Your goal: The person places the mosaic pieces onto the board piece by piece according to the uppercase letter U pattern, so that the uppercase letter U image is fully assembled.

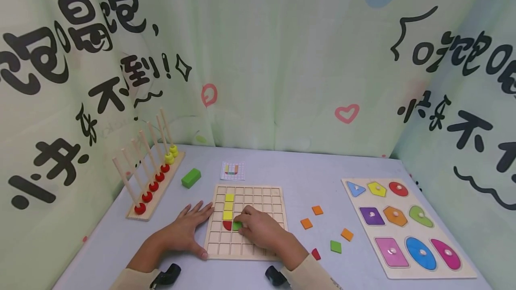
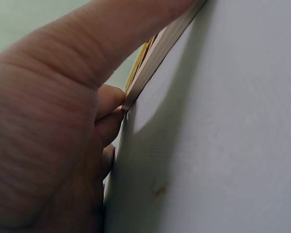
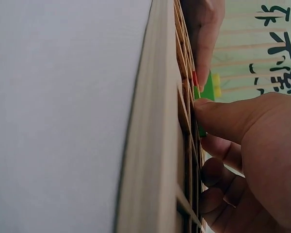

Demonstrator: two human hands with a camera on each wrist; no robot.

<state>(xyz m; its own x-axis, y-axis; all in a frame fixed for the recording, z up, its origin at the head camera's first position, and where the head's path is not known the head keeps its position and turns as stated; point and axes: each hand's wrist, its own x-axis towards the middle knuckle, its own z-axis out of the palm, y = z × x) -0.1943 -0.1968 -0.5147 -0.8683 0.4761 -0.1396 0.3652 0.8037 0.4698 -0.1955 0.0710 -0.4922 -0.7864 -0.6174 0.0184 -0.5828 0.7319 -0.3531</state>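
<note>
On the wooden grid board (image 1: 263, 200), my right hand (image 1: 261, 228) pinches a green square (image 1: 236, 226) just right of the red piece (image 1: 227, 225), at the near end of three yellow squares (image 1: 228, 206). My left hand (image 1: 186, 228), fingers spread, touches the board's left edge on the tabletop (image 1: 308, 171).

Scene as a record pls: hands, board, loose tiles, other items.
left hand: touches left edge of grid board
right hand: pinches green tile at the grid
on board: three yellow tiles, red tile
loose, right: three orange tiles, spare green tile, spare red tile
beyond board: pattern card
left of board: green block, bead rack
far right: shape puzzle
</note>
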